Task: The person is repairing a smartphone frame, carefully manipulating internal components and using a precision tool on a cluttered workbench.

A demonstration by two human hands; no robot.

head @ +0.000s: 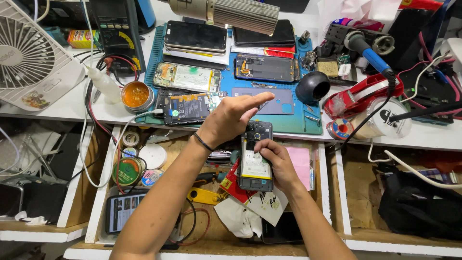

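An opened smartphone (255,166) with its back cover off, showing the battery and black frame, is held over an open drawer. My right hand (279,161) grips it from the right side, thumb on the battery. My left hand (231,115) hovers above the phone's top end with the index finger stretched out to the right and the other fingers curled; it holds nothing that I can see. A dark band sits on my left wrist.
A blue work mat (298,123) carries several opened phones, a grey back cover (276,101) and a black cup (313,86). Tin of flux (135,95), white fan (29,53), multimeter (118,33), blue soldering iron (373,53), tape reels. Drawers hold tools, papers, a lit phone (122,209).
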